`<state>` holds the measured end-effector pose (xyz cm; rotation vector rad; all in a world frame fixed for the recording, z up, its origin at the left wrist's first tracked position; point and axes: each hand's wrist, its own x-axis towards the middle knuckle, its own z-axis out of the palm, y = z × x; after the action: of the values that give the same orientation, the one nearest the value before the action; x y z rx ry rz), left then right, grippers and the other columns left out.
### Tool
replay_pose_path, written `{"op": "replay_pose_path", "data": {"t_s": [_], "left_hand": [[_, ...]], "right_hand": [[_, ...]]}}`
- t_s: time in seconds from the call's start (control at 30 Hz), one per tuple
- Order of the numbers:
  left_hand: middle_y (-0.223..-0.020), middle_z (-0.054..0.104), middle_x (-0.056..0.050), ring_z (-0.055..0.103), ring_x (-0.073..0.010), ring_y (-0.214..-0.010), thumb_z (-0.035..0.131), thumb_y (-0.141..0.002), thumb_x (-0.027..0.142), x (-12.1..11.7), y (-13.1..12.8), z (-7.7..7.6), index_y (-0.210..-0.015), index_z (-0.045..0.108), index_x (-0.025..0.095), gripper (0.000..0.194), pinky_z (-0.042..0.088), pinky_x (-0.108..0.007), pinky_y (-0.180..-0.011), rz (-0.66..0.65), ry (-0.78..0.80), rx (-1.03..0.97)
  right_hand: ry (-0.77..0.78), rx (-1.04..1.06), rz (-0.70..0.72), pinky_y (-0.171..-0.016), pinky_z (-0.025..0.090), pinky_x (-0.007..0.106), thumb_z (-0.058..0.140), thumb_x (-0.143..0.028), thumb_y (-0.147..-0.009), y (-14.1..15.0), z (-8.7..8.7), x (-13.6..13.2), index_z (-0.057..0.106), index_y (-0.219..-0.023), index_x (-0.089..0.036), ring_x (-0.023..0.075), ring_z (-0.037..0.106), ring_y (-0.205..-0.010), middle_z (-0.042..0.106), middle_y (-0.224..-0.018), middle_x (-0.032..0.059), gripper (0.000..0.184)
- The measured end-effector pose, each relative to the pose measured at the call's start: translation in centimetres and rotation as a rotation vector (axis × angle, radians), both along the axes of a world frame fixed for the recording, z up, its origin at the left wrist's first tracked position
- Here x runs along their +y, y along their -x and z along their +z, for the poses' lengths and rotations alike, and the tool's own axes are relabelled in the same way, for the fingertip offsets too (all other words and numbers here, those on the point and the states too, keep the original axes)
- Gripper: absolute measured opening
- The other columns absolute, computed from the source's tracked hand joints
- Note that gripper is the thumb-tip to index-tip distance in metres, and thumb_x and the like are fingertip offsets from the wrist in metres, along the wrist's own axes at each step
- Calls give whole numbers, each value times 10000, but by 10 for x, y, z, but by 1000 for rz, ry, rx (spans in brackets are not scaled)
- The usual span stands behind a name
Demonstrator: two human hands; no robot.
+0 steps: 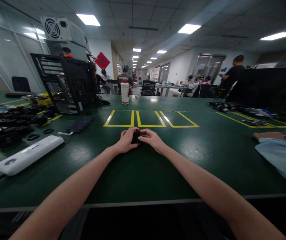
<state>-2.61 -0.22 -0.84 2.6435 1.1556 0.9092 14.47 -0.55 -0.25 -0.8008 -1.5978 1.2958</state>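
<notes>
Both of my hands meet over the green table (137, 176), just in front of the yellow taped outlines. My left hand (125, 140) wraps its fingers and thumb round a small black part (135, 136). From the other side, my right hand (153, 139) pinches at that same part, its fingertips against the right edge. Fingers cover much of the part, so its exact kind cannot be made out.
On the left stand an open black computer case (70, 83) with power supplies (62, 31) stacked on it, and a white power strip (30, 155). A white cup (124, 93) stands behind the taped outlines (151, 126). A co-worker's sleeve (280, 156) rests at right, near cables (223, 106).
</notes>
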Motion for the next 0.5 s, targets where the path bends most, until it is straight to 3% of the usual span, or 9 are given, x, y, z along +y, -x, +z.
{"op": "replay_pose_path", "data": {"t_s": [0.17,0.33,0.5], "left_hand": [[-1158,395,-70,382,-229,-1106,567,-688,298,1,0,0,-1175,245,224,589,230,-421,-953,5,0,4],[-1160,396,-69,379,-231,-1111,564,-693,305,0,0,0,-1175,251,228,580,228,-424,-955,-2,2,1],[-1156,399,-74,385,-235,-1102,568,-688,313,2,0,-1,-1181,242,217,599,227,-428,-953,7,1,-2]], "right_hand": [[-54,25,3,-855,413,336,667,-207,-602,0,-2,-1,515,-887,-197,142,538,-916,542,-992,18,323],[-32,12,-5,-743,455,317,625,-260,-650,1,0,-3,513,-816,-189,127,557,-801,549,-934,10,212],[-53,18,-22,-809,433,323,632,-226,-635,0,0,-2,529,-899,-199,137,550,-867,547,-981,18,285]]}}
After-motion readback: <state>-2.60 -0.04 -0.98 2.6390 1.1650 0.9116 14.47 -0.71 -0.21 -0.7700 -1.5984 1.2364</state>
